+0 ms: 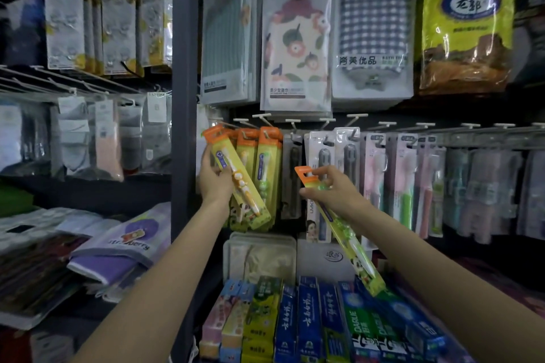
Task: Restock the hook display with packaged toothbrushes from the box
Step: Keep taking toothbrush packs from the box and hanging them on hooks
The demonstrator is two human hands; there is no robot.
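My left hand point(213, 178) grips a yellow toothbrush pack with an orange header point(236, 174), tilted, its top up at the leftmost hook point(227, 124) of the display. Beside it hang more orange-and-yellow packs point(267, 162). My right hand point(330, 191) pinches a second, green toothbrush pack point(348, 239) near its orange header; the pack slants down to the right, away from the hooks. The box is out of view.
Grey, pink and green toothbrush packs point(398, 180) fill the hooks to the right. Packaged towels point(298, 44) hang above. Toothpaste boxes point(309, 324) stand on the shelf below. A dark upright post point(184, 97) borders the display on the left, with bagged goods beyond it.
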